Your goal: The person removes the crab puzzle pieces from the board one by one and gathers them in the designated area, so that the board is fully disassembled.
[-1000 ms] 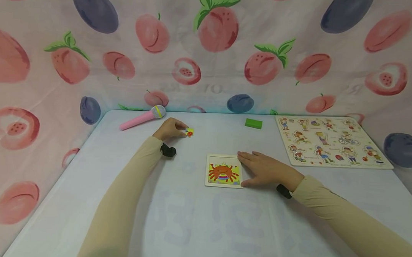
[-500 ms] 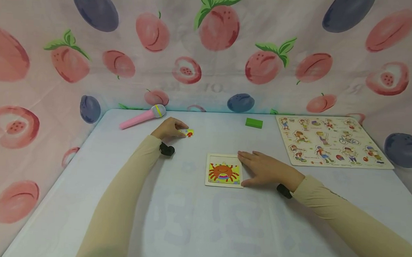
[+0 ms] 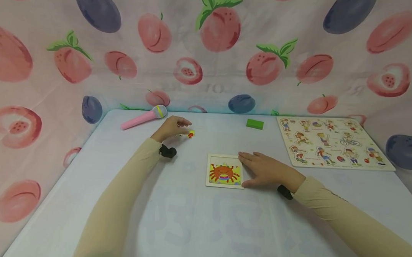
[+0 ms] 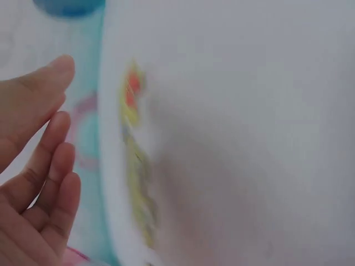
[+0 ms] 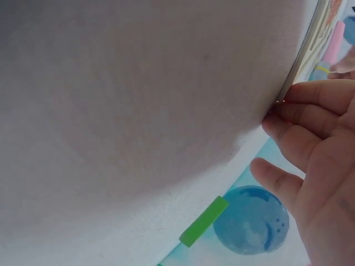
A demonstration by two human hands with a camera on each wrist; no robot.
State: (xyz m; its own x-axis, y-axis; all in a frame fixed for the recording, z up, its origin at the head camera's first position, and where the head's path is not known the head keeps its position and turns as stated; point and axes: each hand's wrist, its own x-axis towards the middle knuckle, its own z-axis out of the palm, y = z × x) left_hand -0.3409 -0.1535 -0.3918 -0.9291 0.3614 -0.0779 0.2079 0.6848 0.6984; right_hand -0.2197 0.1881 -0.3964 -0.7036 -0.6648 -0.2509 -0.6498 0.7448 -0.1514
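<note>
My left hand (image 3: 173,128) hovers at the back left with its fingers relaxed and holding nothing. Just under and beside its fingertips lie small, colourful puzzle pieces (image 3: 191,134), partly covered by the hand. Blurred in the left wrist view, a yellow and red piece (image 4: 132,94) and a yellowish one (image 4: 141,191) lie apart from the fingers. A square puzzle board (image 3: 208,170) with a pale rim bears an orange crab picture; a blank strip shows along its far side. My right hand (image 3: 264,169) rests against the board's right edge, fingers extended.
A pink toy microphone (image 3: 139,120) lies at the back left, beyond the left hand. Near the back edge is a green block (image 3: 255,124). A large peg board (image 3: 336,143) with figures of children occupies the right side. A fruit-print curtain (image 3: 219,67) rises behind the white table.
My left hand's fingers have lifted and loosened from the small pieces, which stay on the table. The right hand and the crab puzzle have not moved.
</note>
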